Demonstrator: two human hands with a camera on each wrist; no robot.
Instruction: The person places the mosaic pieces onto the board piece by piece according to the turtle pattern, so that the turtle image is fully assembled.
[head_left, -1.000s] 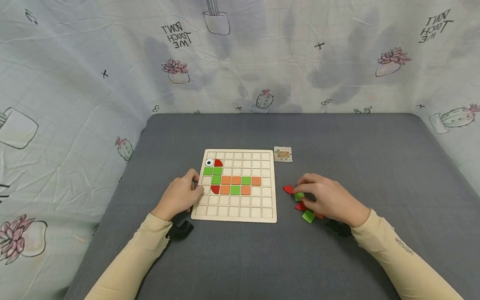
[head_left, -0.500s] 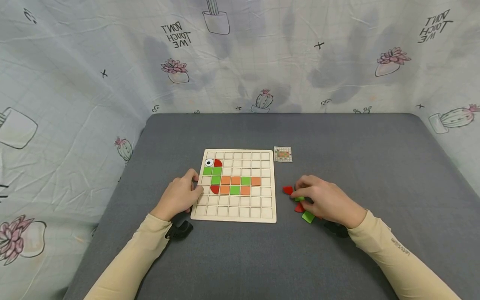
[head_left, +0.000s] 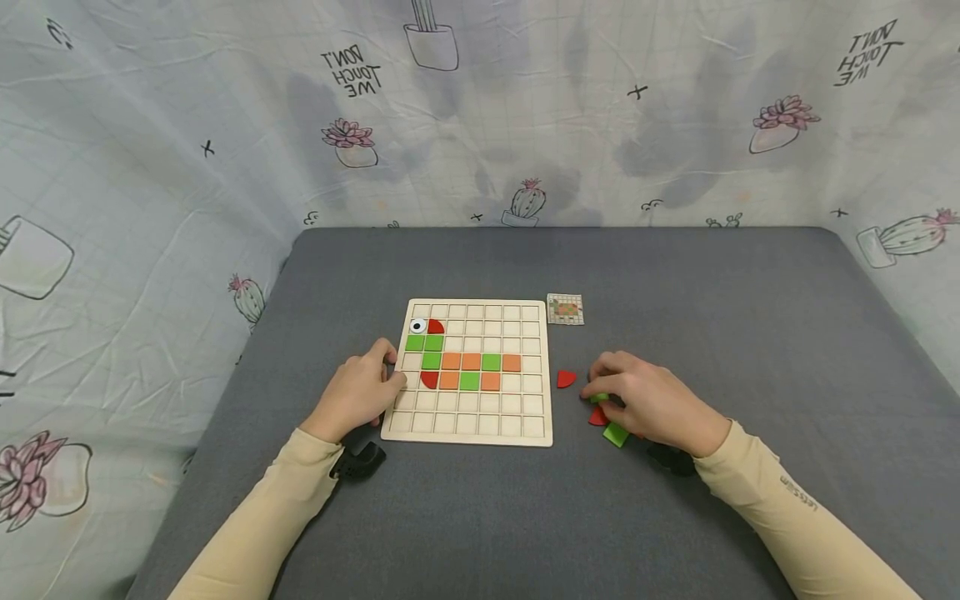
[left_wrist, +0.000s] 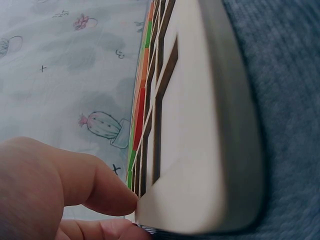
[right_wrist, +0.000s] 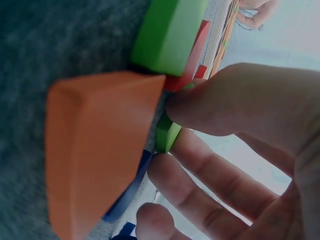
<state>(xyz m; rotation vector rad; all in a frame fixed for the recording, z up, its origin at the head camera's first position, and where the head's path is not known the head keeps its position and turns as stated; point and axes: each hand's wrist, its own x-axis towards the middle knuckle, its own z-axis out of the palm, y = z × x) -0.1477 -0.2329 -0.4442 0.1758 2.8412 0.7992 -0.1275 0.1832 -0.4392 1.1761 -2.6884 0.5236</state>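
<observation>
A wooden grid board lies on the table with green, orange and red tiles and a white eye tile set in its cells. My left hand grips the board's left edge, thumb at the rim; the left wrist view shows its digits close up at the board's corner. To the right of the board, my right hand pinches a green square tile between thumb and fingers, low over the table. A red quarter-round tile lies alone between the board and this hand.
Beside my right hand lie another red tile and a green tile. The right wrist view adds an orange tile with a dark blue piece behind it. A small pattern card sits at the board's upper right corner.
The loose red quarter-round tile has slid left, toward the board and away from my right fingers. My right hand has shifted slightly left; my left hand has stayed at the board's edge.
</observation>
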